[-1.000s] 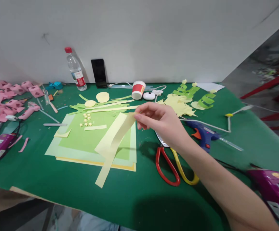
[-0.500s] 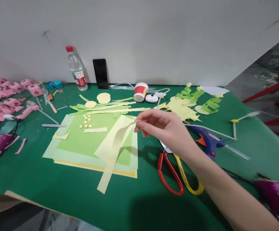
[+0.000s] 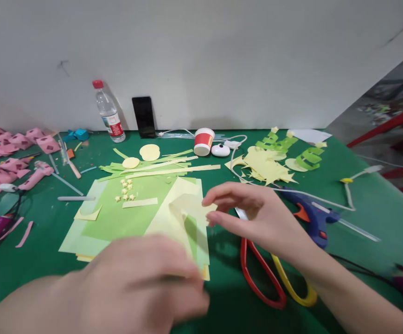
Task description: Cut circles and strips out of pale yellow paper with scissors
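Note:
My right hand (image 3: 257, 215) pinches the upper end of a pale yellow paper strip (image 3: 178, 218) between thumb and fingers, above a stack of green and yellow paper sheets (image 3: 118, 218). Low in the foreground, my left hand (image 3: 142, 283) is large and smeared by motion. It covers the strip's lower end, and its fingers cannot be made out. Red and yellow scissors (image 3: 274, 278) lie on the green table (image 3: 48, 273) just under my right wrist.
Thin green and yellow strips (image 3: 152, 164), yellow discs and tiny paper stars lie behind the sheets. A blue glue gun (image 3: 312, 213) sits at right, yellow and green cut-outs (image 3: 267, 164) beyond it. Bottle (image 3: 108, 112), phone, cup (image 3: 203, 141) stand by the wall. Pink paper pieces (image 3: 9, 153) are at left.
My left hand has come into view at the bottom and covers the strip's lower end. My right hand has moved down and slightly right with the strip's top end.

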`<state>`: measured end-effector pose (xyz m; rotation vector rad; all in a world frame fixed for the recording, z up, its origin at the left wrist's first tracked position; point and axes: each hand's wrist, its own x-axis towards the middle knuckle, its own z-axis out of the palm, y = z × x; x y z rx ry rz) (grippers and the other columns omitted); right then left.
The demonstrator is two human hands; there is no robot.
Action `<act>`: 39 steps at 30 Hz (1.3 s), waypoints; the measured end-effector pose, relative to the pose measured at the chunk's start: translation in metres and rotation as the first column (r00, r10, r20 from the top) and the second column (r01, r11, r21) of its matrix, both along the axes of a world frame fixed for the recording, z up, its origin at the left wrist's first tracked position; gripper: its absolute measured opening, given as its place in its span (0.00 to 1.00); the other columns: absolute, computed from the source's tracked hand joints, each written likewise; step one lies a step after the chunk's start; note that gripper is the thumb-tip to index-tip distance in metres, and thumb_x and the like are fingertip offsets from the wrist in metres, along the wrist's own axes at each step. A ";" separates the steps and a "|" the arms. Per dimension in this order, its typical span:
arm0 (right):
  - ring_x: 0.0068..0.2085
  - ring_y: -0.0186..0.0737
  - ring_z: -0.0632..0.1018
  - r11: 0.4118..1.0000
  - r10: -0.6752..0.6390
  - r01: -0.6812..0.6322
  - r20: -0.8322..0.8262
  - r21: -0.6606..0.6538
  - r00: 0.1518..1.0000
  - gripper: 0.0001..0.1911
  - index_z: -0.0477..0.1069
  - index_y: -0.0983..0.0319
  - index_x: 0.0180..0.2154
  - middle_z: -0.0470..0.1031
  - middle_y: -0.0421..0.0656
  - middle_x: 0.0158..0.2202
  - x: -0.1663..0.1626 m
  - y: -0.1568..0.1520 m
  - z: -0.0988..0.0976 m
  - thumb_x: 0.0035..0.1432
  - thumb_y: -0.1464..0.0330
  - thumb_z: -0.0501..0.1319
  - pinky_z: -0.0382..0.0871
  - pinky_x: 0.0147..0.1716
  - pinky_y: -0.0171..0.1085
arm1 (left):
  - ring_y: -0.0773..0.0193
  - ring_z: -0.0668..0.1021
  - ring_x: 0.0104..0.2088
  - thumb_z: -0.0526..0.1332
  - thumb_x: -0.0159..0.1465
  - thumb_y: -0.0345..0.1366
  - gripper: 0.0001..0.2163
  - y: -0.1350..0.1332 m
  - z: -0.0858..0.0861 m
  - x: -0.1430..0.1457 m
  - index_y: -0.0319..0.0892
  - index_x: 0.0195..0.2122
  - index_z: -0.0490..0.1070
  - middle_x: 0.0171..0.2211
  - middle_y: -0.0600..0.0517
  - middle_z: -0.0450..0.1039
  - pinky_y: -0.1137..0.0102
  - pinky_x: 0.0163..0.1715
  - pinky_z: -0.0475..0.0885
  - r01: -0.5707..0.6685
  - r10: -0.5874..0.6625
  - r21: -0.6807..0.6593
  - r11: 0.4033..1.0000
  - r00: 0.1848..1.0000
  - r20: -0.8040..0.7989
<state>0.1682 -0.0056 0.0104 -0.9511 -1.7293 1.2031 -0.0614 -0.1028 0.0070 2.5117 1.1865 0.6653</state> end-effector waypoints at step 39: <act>0.23 0.28 0.66 0.999 -0.043 0.043 0.053 -0.009 0.998 0.04 0.65 0.61 0.28 0.66 0.35 0.22 -0.008 0.003 -0.012 0.55 0.71 0.58 0.61 0.21 0.28 | 0.77 0.63 0.19 0.56 0.62 0.33 0.05 0.106 -0.017 0.046 0.42 0.35 0.70 0.26 0.57 0.68 0.79 0.18 0.59 0.141 0.046 -0.362 0.922 0.884 0.464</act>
